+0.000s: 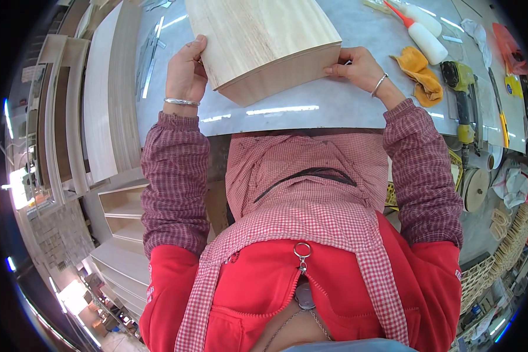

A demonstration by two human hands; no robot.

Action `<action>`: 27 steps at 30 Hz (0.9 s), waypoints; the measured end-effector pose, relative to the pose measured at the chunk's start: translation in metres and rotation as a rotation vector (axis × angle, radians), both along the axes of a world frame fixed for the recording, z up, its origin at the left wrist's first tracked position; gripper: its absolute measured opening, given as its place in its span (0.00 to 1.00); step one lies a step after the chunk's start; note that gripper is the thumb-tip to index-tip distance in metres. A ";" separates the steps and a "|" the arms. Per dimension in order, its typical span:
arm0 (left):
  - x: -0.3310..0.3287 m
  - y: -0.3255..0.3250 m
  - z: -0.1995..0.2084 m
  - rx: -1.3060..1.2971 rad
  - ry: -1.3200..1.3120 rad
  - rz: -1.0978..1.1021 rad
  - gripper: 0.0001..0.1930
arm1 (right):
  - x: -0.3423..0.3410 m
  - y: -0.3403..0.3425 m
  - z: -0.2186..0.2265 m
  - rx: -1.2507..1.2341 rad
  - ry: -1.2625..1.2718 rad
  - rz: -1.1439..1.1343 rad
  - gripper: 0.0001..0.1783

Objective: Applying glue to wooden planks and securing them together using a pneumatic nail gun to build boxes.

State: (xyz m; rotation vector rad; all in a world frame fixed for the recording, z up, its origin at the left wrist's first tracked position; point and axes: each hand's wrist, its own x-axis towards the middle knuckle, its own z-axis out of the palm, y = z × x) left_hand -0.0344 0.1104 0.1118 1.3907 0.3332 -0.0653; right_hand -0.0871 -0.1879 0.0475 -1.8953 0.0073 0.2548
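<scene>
A pale wooden box (264,36) with a flat top panel rests on the grey-white work table (229,114), turned slightly askew. My left hand (187,70) grips its left edge, thumb on the top panel and fingers partly hidden along the side. At the box's right front corner, my right hand (358,69) pinches the side wall, with the fingers behind hidden by the corner. The inside of the box does not show.
Right of the box lie a white glue bottle (426,42) with a red nozzle, an orange cloth (419,76) and a yellow-green power drill (460,82). Long wooden boards (102,94) stand at the left. Stacked wooden boxes (123,205) sit below them on the left.
</scene>
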 end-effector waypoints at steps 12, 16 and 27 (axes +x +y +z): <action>-0.002 -0.001 -0.003 0.025 0.001 -0.014 0.13 | 0.000 0.000 -0.003 -0.018 -0.006 -0.010 0.14; 0.000 0.003 -0.007 0.021 0.008 -0.037 0.12 | 0.001 -0.001 -0.003 -0.023 0.008 -0.002 0.18; -0.012 0.004 -0.013 0.015 -0.017 -0.009 0.12 | -0.008 -0.002 0.002 -0.197 -0.202 -0.031 0.15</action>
